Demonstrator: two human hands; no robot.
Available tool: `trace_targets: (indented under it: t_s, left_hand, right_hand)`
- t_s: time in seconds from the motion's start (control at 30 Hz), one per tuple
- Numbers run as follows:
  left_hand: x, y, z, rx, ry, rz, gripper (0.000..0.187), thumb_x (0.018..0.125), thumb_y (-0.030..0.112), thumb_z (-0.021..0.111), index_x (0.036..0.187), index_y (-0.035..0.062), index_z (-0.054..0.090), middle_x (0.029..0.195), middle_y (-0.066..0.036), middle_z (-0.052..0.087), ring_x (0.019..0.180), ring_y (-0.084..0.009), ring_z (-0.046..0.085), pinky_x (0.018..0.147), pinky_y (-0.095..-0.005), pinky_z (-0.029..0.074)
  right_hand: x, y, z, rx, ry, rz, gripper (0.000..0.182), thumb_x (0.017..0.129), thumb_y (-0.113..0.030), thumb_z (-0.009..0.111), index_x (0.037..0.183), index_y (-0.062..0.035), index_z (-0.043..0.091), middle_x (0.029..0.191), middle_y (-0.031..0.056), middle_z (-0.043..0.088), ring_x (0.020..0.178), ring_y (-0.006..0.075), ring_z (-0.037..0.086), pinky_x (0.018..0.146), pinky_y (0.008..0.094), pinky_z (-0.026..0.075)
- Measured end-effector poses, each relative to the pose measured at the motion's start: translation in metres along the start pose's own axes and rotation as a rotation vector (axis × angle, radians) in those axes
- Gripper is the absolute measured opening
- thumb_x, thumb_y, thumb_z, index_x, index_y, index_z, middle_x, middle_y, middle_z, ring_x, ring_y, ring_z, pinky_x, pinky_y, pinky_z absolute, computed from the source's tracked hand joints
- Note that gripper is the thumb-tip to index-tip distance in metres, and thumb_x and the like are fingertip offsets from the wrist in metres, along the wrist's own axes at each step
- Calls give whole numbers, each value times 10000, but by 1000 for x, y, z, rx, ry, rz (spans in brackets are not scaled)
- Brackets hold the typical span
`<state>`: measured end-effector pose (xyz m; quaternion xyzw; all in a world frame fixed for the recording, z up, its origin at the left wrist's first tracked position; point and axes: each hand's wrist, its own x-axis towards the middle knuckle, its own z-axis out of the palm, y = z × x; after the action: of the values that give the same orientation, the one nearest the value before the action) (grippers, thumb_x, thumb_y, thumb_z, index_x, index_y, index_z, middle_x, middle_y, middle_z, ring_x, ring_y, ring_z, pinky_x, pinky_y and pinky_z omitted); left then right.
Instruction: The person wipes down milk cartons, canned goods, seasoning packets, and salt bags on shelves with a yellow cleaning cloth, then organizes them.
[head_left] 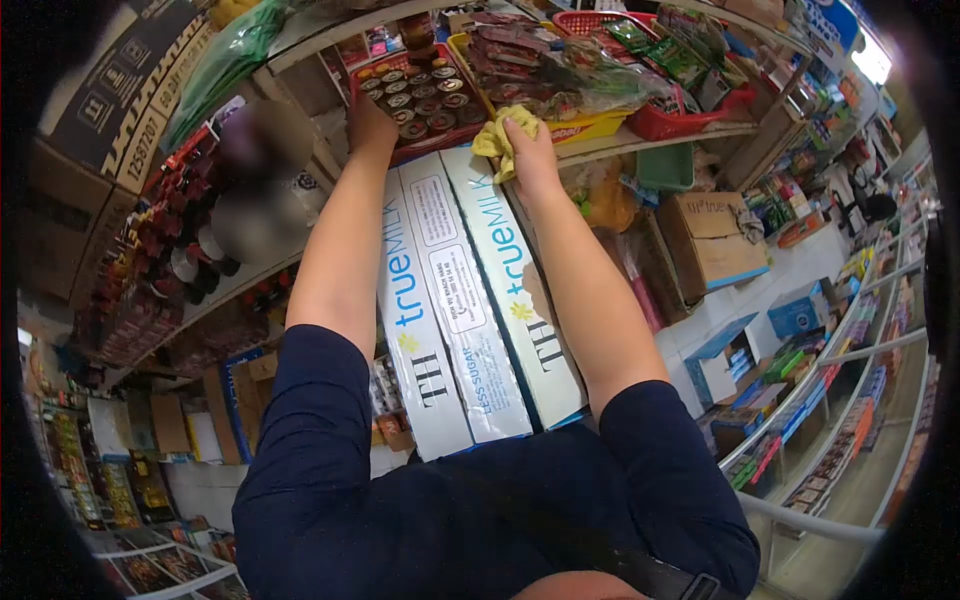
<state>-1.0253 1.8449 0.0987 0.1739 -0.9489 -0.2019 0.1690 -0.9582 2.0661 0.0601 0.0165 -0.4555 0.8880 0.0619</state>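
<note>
The right hand (532, 150) is closed around a crumpled yellow cloth (500, 135), pressing it against the far end of the milk cartons (470, 300), just below the shelf edge (650, 138). The left hand (370, 125) grips the near rim of a red tray (430, 140) of round lidded jars (425, 100), fingers curled over the edge; how tightly cannot be told.

The cartons, white and blue with "TH true MILK" print, lie lengthwise between the two forearms, running from the person's chest out to the shelf. To the right of the red tray sits a yellow basket (590, 125) of wrapped packets, then a red basket (680, 120) with green packets. Below the shelf on the right are a green bin (665, 165) and an open cardboard box (715, 245). On the far left, a shelf holds red bottles (160, 250) under a cardboard case (110, 100).
</note>
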Motion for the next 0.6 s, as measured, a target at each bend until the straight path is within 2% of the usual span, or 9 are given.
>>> trace_targets:
  t_s: [0.03, 0.13, 0.23, 0.33, 0.43, 0.5, 0.53, 0.6]
  left_hand:
    - [4, -3, 4, 43, 13, 42, 554, 751, 111, 621, 1243, 15, 385, 1218, -184, 464, 1112, -354, 474, 903, -414, 426]
    - [-1, 1, 6, 94, 25, -53, 474, 749, 132, 618, 1181, 13, 464, 1162, -195, 516, 1066, -363, 512, 870, -415, 452]
    - [7, -20, 16, 50, -54, 14, 390, 739, 165, 623, 1091, 13, 552, 1093, -204, 570, 1006, -361, 558, 825, -412, 478]
    - [23, -46, 41, 151, -52, 53, 339, 739, 184, 615, 1041, 30, 601, 1060, -196, 598, 967, -348, 588, 795, -401, 491]
    - [19, -38, 35, 344, -264, -18, 390, 762, 261, 596, 1088, 47, 583, 1129, -163, 576, 1021, -329, 567, 839, -404, 467]
    - [25, -40, 43, 509, -322, 46, 455, 777, 351, 571, 1139, 76, 558, 1180, -145, 548, 1079, -312, 533, 887, -403, 436]
    - [30, -34, 41, 591, -342, 84, 489, 784, 396, 558, 1165, 90, 545, 1205, -135, 534, 1108, -303, 516, 911, -403, 420]
    - [32, -20, 38, 513, -242, 120, 541, 772, 435, 561, 1186, 88, 531, 1234, -152, 505, 1132, -309, 490, 930, -398, 400]
  right_hand:
    - [-2, -4, 2, -22, 9, 15, 377, 849, -174, 590, 1136, -5, 413, 974, 108, 555, 778, 176, 593, 573, 288, 498]
    - [-2, -4, 1, -55, 18, 33, 388, 836, -177, 603, 1122, 4, 414, 958, 105, 556, 781, 178, 591, 582, 281, 498]
    - [-3, -5, 2, -87, 4, 15, 324, 850, -187, 586, 1087, -13, 449, 942, 91, 576, 777, 165, 597, 580, 265, 492]
    - [-5, -5, 2, -68, -1, 21, 329, 845, -194, 593, 1083, -13, 455, 943, 93, 577, 774, 162, 598, 579, 266, 492]
    - [-6, -6, 2, -69, -7, 20, 374, 825, -172, 612, 1097, 13, 435, 934, 106, 569, 792, 171, 592, 604, 277, 495]
    - [-3, -2, 3, -78, -1, -6, 396, 811, -164, 625, 1097, 29, 431, 934, 116, 569, 808, 180, 587, 631, 288, 495]
    - [2, 5, 0, -87, 5, -30, 399, 806, -169, 630, 1092, 33, 437, 939, 121, 573, 814, 185, 586, 646, 292, 494]
    - [15, 22, -5, -136, 50, -66, 412, 790, -192, 649, 1074, 37, 459, 956, 138, 589, 835, 202, 583, 708, 307, 481]
